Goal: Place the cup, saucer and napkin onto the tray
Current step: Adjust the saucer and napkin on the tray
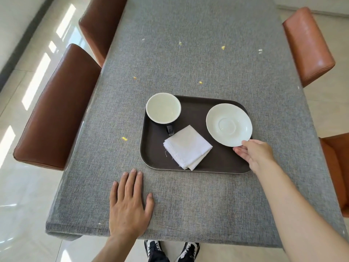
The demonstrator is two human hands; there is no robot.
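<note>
Head view: you stand at the near end of a long counter (188,63) under a grey cloth, with a dark tray (222,159) set just ahead of you. Your right hand (255,154) pinches the near rim of the white saucer (229,124), thumb on top and fingers beneath; the saucer sits over the tray's right side, and you cannot tell whether it rests flat or is slightly lifted. Your left hand (130,205) lies flat and open on the cloth, palm down, near the tray's front left corner and gripping nothing. On the tray's far left corner stands the cup (163,107), white inside and dark outside, handle toward you. A folded white napkin (188,147) lies mid-tray, just beside that handle. Brown chairs (56,110) flank the counter on both sides, and your shoes (171,249) show below its edge
</note>
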